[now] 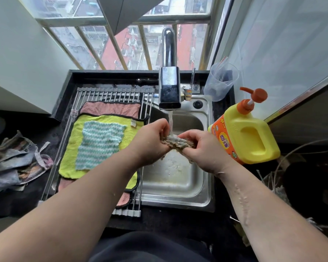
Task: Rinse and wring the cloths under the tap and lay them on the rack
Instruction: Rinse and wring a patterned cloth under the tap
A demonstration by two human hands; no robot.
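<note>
Both hands grip one small brownish cloth (175, 143), bunched into a short roll over the sink (208, 195). The left hand (151, 138) has its fingers curled round the cloth's left end; the right hand (201, 148) pinches the right end between thumb and curled fingers. The hands are close together, with only the middle of the roll showing between them, and a loose corner hangs below. A stream of water (170, 121) from the tap (169, 91) lands on that exposed middle. The tap's dark, boxy spout rises from the back rim of the sink. Both forearms are wet, with drops running down the right one.

The sink is set into a dark worktop (159, 222). A roll-up rack of metal rods (112, 91) spans the sink's left part and reaches the worktop's back edge. Three cloths lie flat on it in layers:
- a pink cloth (112, 110) lowest, showing at the back and front ends;
- a yellow-green cloth (70, 148) with a dark border over it;
- a teal-and-white striped cloth (100, 146) on top.

The left forearm crosses above the front right corner of this stack.

Near the worktop's left edge, beside the rack, lies a crumpled pile of grey and patterned cloths (11, 161). To the right of the sink stands a yellow detergent bottle (254, 140) with an orange pump (257, 95). A clear plastic jug (221, 82) sits at the back right corner. Window bars (112, 46) run behind the back edge.
</note>
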